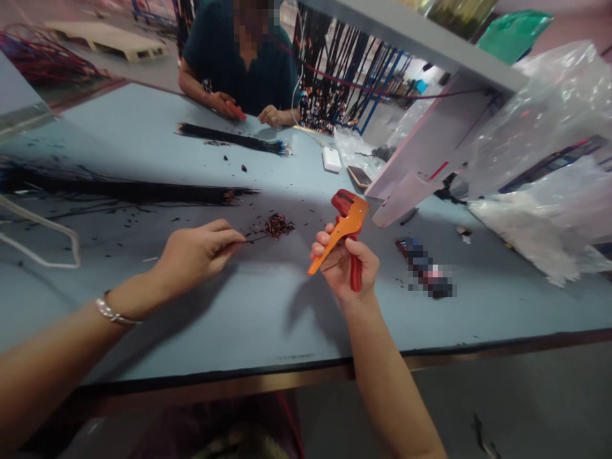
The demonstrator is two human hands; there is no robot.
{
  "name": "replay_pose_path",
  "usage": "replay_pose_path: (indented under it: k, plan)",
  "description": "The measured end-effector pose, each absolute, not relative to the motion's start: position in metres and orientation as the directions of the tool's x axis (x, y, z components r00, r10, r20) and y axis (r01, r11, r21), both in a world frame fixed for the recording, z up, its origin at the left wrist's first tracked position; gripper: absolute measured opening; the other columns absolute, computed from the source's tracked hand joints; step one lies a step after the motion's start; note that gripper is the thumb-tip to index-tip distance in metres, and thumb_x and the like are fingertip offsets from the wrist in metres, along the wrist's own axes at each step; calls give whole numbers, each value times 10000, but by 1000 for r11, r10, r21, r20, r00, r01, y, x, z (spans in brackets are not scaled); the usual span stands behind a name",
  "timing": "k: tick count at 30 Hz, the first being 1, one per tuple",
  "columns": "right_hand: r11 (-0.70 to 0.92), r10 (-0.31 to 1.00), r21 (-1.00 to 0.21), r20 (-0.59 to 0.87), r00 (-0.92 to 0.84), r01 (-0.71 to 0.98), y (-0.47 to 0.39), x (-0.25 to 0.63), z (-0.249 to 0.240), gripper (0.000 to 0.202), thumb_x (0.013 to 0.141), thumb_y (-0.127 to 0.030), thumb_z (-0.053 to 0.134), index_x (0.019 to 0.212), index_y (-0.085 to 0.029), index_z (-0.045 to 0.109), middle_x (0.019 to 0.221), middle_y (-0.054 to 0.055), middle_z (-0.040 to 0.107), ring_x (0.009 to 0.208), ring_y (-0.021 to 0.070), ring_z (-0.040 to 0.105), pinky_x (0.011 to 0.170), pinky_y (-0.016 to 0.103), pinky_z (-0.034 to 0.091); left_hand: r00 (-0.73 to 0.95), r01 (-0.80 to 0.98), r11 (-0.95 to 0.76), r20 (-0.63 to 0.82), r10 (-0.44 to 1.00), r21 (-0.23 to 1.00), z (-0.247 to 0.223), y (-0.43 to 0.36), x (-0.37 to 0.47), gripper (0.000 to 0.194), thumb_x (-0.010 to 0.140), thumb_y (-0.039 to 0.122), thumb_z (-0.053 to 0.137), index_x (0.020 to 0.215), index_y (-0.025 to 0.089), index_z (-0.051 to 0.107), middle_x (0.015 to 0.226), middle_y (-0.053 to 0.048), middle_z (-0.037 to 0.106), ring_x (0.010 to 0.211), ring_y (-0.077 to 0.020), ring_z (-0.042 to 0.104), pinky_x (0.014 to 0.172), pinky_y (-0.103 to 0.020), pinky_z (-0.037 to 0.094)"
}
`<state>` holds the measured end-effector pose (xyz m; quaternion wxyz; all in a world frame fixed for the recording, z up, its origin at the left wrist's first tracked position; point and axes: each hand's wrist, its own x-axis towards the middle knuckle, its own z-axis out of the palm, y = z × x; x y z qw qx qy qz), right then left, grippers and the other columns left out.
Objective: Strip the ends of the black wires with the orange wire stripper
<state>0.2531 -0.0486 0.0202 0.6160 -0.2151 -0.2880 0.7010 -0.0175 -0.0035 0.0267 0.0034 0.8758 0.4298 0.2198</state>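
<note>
My right hand (351, 271) is wrapped round an orange and red wire stripper (351, 220), its head pointing up and away from me above the table. The fingers of my left hand (203, 252) are pinched together on a thin black wire (258, 239). Its end sticks out to the right, towards a small heap of short wire offcuts (278, 225). The stripper and this wire are apart. Beyond my left hand lies a long bundle of black wires (143, 190), with coppery ends at its right.
Across the table (268, 306) sits a co-worker (239, 57) holding a red tool, near another wire bundle (234, 138). A white box (331, 159), a phone (358, 176) and a shelf panel (418, 137) stand towards the right. Plastic bags (549, 210) lie at far right.
</note>
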Motion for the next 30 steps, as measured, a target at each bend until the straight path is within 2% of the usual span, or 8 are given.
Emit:
replay_pose_path:
  k: [2,4,10,16,20,23,26,30]
  plan:
    - [-117,974,-708,54,-218,-697,-50,249,19,236,727,-262,590,944,-181,636,830,22,647,742,178,650,711,345,553,528,703,-655,414,742,278,19,-10,-12,241,920,252,483,966,199,713,897,-25,703,639,-113,583,578,-217,385]
    - [-141,968,-752,33,-250,-644,-52,244,16,234,733,-236,598,953,-165,637,841,31,672,746,189,673,704,346,558,540,667,-687,448,713,289,13,-17,-8,259,937,266,470,978,212,720,829,-13,706,595,-101,583,555,-207,385]
    - [-122,974,-818,10,-225,-562,-52,224,5,269,750,-195,575,1012,-155,617,934,67,726,741,193,699,703,354,570,576,624,-774,610,544,101,1,-23,-7,247,935,199,470,940,218,716,775,-16,708,598,-104,595,528,-215,361]
    - [-183,953,-774,12,-304,-606,-53,220,2,319,714,-226,573,1022,-159,628,913,56,727,748,205,702,739,383,572,618,658,-753,552,560,28,-3,-16,-8,252,901,149,475,915,217,718,758,-20,698,586,-131,580,521,-251,357]
    - [-216,954,-746,-24,-299,-630,-53,217,-1,292,718,-223,572,997,-168,640,876,38,717,786,215,705,806,408,560,531,706,-694,543,650,141,1,-13,-6,228,926,219,489,938,217,717,823,-42,727,738,-173,633,675,-293,424]
    - [-207,958,-742,-22,-286,-638,-52,211,-4,297,711,-224,582,999,-173,635,876,35,712,784,221,706,853,437,547,551,662,-726,537,639,186,1,-12,-3,233,916,198,474,1006,210,689,835,-48,728,780,-191,641,846,-381,420]
    - [-206,953,-743,-4,-303,-637,-52,205,-6,311,703,-227,597,1008,-174,630,879,32,705,770,223,701,870,459,541,598,583,-773,513,616,249,0,-15,0,277,901,195,480,1131,165,630,840,-62,722,769,-192,649,859,-387,430]
    - [-229,928,-749,26,-373,-622,-54,203,-6,315,715,-267,609,1014,-171,627,861,28,677,774,227,693,842,454,549,590,641,-748,515,622,170,2,-21,1,376,879,178,509,1246,170,584,1111,-134,707,1014,-266,629,924,-470,380]
